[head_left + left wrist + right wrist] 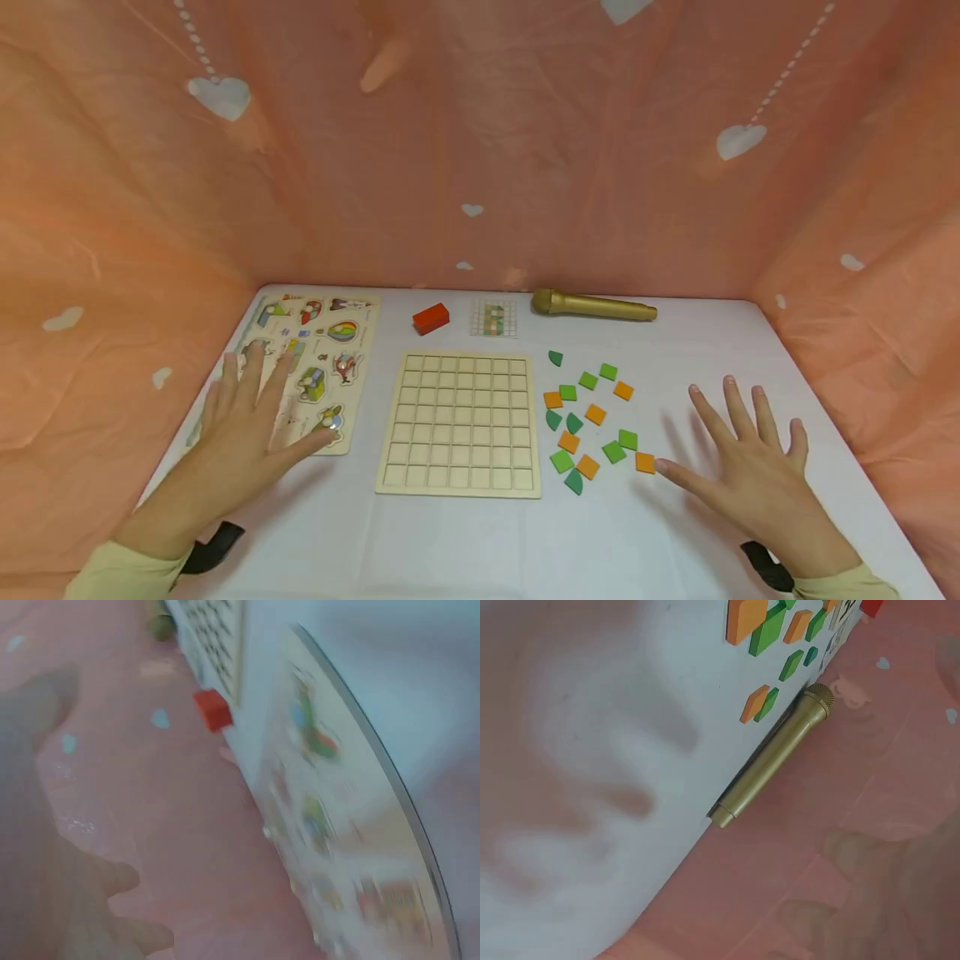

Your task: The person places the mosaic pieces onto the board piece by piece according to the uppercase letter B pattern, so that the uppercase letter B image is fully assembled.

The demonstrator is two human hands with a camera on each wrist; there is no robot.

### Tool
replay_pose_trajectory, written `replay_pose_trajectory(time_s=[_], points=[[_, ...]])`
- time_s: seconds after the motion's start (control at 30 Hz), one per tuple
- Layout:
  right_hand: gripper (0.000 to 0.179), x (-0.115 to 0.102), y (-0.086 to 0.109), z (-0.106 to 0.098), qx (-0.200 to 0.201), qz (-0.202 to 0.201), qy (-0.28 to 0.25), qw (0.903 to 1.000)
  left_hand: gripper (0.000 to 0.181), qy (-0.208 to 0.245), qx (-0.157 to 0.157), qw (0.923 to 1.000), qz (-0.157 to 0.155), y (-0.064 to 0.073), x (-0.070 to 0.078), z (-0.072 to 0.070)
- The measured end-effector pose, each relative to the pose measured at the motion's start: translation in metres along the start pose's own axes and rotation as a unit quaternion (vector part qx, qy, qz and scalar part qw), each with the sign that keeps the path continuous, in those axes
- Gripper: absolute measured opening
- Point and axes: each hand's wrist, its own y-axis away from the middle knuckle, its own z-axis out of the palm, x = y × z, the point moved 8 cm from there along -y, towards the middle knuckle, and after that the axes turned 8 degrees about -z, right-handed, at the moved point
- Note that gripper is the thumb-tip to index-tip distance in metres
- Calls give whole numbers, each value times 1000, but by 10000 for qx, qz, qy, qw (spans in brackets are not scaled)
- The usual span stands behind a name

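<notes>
My left hand (243, 433), fingers spread, is over the picture puzzle board (360, 350) on the left and holds nothing. My right hand (757, 471) also has its fingers spread, to the right of the loose tiles; its thumb tip overlaps an orange square tile (645, 462) in the head view. Between the hands lies a wooden grid board (465, 425) with bare square cells. Green square tiles (614, 452), orange ones and dark green quarter-round tiles (573, 482) are scattered just right of that board.
Along the table's back edge are a red block (431, 319), a small pattern card (494, 318) with a printed grid, and a gold microphone (594, 306). Pink cloth (480, 150) with white hearts hangs behind and on both sides of the white table (450, 542).
</notes>
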Motion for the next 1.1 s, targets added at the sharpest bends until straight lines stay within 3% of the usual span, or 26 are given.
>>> replay_pose_trajectory(time_s=[0.13, 0.23, 0.4, 0.5, 0.63, 0.73, 0.87, 1.1], points=[[104, -7, -3, 0, 253, -339, -167, 9990, 105, 543, -6, 9984, 155, -1, 18, 12], [100, -13, -7, 2, 331, -631, -382, 9967, 98, 933, -211, 9953, 119, 1, 34, 29], [96, -22, -9, 4, 623, -1232, -583, 9887, 83, 1666, -467, 9844, -331, 1, 52, 55], [90, -24, -9, 5, 671, -1320, -584, 9873, 75, 2028, -599, 9752, -651, 0, 55, 67], [75, -26, -13, 13, 263, -1157, -639, 9909, 70, 2061, -865, 9686, -1085, 2, 52, 78], [65, -29, -18, 18, 46, -1249, -569, 9905, 68, 1978, -1092, 9652, -1319, 5, 48, 85], [53, -30, -20, 24, -55, -1331, -375, 9904, 65, 1852, -1213, 9666, -1292, 7, 46, 91], [35, -23, -18, 36, -351, -1066, -305, 9932, 60, 1824, -1191, 9691, -1156, 1, 46, 97]])
